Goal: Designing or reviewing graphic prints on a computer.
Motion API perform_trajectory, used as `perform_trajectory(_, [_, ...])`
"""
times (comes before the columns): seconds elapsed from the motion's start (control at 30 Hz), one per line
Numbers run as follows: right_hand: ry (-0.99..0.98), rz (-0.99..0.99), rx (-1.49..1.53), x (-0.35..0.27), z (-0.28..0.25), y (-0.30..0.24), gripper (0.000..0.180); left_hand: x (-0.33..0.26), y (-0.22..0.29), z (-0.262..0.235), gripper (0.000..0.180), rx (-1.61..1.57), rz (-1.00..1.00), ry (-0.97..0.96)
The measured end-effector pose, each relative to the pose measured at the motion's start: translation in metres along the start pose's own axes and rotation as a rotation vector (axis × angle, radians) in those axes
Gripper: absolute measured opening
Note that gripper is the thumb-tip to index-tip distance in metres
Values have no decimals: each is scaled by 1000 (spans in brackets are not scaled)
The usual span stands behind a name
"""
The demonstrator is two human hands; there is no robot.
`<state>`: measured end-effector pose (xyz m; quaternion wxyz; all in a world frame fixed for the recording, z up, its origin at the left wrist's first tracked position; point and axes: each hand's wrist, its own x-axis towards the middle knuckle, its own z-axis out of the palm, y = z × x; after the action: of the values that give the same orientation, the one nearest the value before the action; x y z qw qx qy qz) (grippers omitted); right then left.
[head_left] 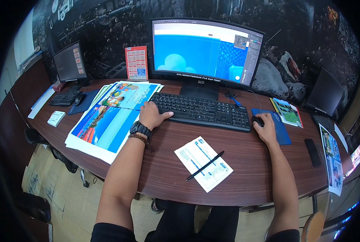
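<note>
My left hand (151, 114) rests on the left end of a black keyboard (202, 111), fingers spread over the keys; a black watch and bead bracelet sit on that wrist. My right hand (265, 126) covers a black mouse (256, 119) on a blue mouse pad (282, 130). Behind the keyboard stands a curved monitor (206, 50) showing a blue design in an editing program.
A white slip of paper (204, 163) with a black pen (205, 165) lies on the dark wood desk (163, 169). Large colour prints (109, 119) lie at left. A second monitor (69, 62), keyboard and mouse stand far left; booklets (289, 111) and a remote (312, 152) at right.
</note>
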<state>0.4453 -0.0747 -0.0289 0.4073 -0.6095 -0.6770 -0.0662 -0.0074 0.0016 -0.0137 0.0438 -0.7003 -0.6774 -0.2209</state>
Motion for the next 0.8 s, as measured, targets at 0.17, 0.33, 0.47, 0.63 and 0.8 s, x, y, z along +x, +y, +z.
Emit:
perform_trajectory(0.17, [6, 4, -4, -1, 0, 1, 30, -1, 0, 2, 93, -4, -15, 4])
perform_trajectory(0.33, [-14, 11, -38, -2, -4, -2, 35, 1, 3, 0, 92, -14, 22, -22])
perform_trajectory(0.47, [17, -151, -109, 3, -1, -39, 34, 3, 2, 0, 96, -33, -12, -23])
perform_trajectory(0.63, [-199, -332, -68, 1, 27, -82, 35, 3, -2, 4, 101, -61, -18, 3])
perform_trajectory(0.8, [-374, -207, -171, -2, 33, -90, 39, 1, 3, -3, 103, -123, -58, -73])
